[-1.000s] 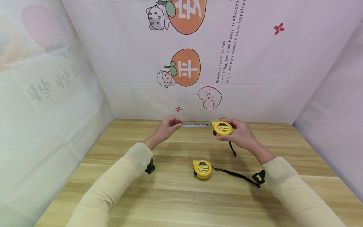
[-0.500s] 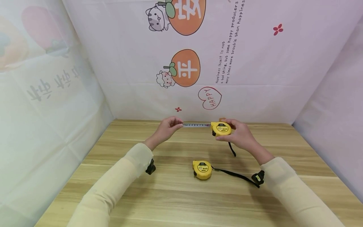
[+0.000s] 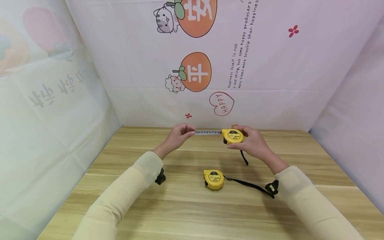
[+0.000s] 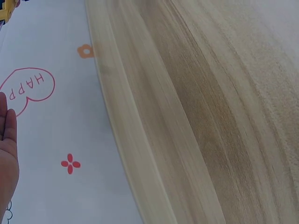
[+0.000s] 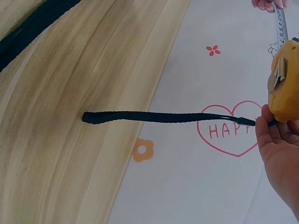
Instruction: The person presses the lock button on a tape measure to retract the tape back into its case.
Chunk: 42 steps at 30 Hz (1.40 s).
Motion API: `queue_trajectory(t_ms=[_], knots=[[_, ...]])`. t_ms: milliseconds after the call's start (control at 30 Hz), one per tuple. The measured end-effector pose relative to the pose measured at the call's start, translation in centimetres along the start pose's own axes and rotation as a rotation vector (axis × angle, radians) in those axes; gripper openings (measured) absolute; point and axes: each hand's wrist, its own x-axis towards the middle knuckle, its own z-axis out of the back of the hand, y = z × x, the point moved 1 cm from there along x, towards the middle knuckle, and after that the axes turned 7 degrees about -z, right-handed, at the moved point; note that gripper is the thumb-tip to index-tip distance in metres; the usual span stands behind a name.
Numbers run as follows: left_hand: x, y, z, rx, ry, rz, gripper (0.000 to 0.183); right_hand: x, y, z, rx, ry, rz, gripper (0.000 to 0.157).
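Note:
In the head view my left hand pinches the free end of a steel tape blade between thumb and fingers. The blade runs straight across to a yellow tape measure, whose case my right hand grips with the thumb below. Its black wrist strap dangles from the case in the right wrist view. A second yellow tape measure lies on the table nearer to me, its blade not showing. Only part of my left hand appears at the edge of the left wrist view.
The second tape's black strap stretches right along the wooden table. A white printed cloth rises behind the table's far edge, with more white cloth at both sides. Black wrist cameras sit below both cuffs.
The stretch of blade between my hands has become a little shorter. My left hand has shifted slightly right and my right hand, with the tape measure, slightly left. The second tape measure stays put.

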Motion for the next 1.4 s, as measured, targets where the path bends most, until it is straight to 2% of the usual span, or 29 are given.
queue_trajectory(t_ms=[533, 1033, 1400], knots=[[0.3, -0.25, -0.32, -0.003, 0.01, -0.02, 0.014, 0.06, 0.2, -0.1, -0.007, 0.001, -0.008, 0.075], [0.59, -0.52, -0.71, 0.026, 0.011, -0.031, 0.013, 0.18, 0.37, -0.32, -0.028, 0.006, -0.015, 0.082], [0.53, -0.61, -0.97, 0.004, 0.013, -0.026, 0.013, 0.12, 0.61, -0.55, -0.035, 0.0, -0.009, 0.086]])
